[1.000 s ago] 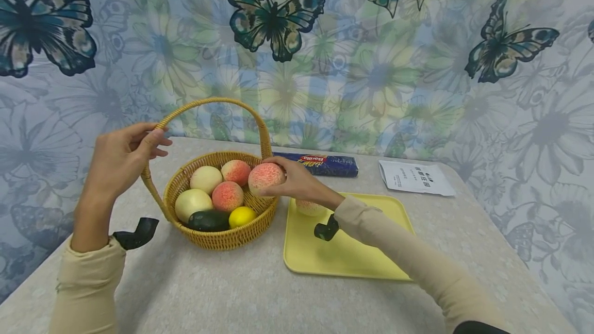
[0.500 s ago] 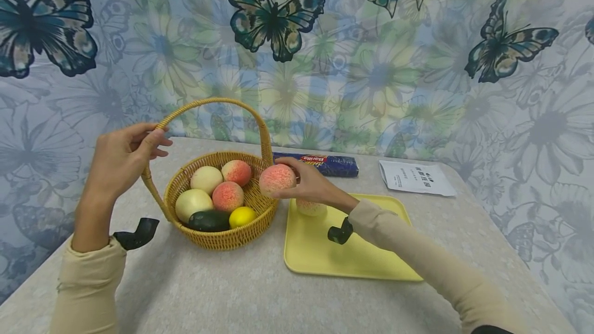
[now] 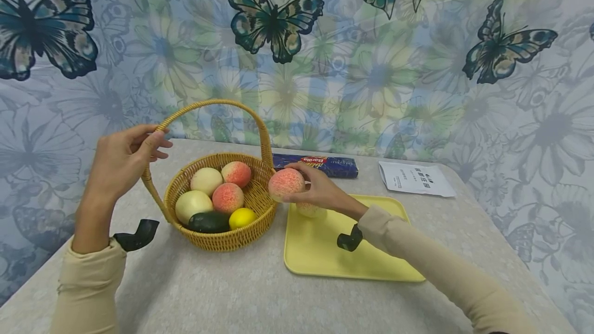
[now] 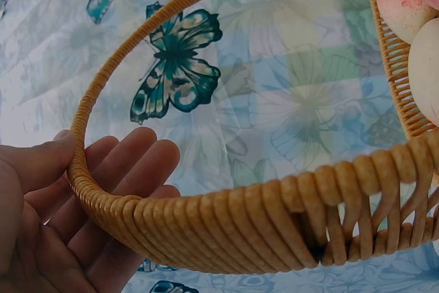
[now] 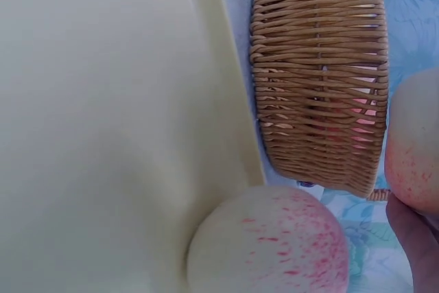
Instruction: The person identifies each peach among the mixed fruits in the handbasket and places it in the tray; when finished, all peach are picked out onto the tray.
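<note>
Left arm (image 3: 90, 287), one, beige-sleeved: I have it raised over the tabletop's (image 3: 209, 293) left edge. Left hand (image 3: 121, 161), one: tipped rightward, gripping, thumb (image 4: 41, 162) opposite bent fingers (image 4: 140, 162). Right arm (image 3: 431, 267), one, sleeved alike: I have it slanting in from inside the right edge. Right hand (image 3: 320, 189), one: gripping, pointed toward the left edge.

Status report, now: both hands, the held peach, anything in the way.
Left hand pinching basket handle. Right hand holding peach, raised near basket. Second peach on tray, basket side, possibly in the way.
</note>
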`<state>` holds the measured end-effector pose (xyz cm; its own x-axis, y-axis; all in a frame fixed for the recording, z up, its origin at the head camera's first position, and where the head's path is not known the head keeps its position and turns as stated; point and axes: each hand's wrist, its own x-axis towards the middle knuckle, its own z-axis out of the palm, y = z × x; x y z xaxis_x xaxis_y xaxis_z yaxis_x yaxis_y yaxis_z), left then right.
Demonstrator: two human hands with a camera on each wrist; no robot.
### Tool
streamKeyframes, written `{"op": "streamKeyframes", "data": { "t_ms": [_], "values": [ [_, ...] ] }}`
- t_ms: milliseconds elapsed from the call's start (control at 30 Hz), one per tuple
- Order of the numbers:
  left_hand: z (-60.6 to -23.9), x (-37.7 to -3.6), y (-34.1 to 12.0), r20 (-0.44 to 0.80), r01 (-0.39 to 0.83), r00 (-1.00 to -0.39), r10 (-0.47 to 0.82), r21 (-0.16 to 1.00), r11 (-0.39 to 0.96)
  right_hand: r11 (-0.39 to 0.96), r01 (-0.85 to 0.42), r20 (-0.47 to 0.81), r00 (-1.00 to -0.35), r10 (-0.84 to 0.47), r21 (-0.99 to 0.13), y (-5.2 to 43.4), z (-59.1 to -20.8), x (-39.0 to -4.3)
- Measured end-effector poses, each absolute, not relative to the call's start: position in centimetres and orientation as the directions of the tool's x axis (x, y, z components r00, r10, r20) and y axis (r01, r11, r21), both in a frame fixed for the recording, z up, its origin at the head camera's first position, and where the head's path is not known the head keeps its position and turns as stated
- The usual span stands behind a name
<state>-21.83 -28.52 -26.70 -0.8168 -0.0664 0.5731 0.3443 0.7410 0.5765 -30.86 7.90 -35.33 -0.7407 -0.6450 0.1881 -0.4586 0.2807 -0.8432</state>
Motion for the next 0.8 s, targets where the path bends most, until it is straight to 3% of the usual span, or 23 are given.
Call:
{"op": "streamKeyframes", "data": {
  "t_ms": [800],
  "values": [
    [-26.7, -21.9, -28.4, 0.569, 0.345, -0.819, -0.068, 0.585, 0.734, 0.236, -0.432, 0.245, -0.796, -0.554, -0.87, 11.5, -34.3, -28.2]
  ]
}}
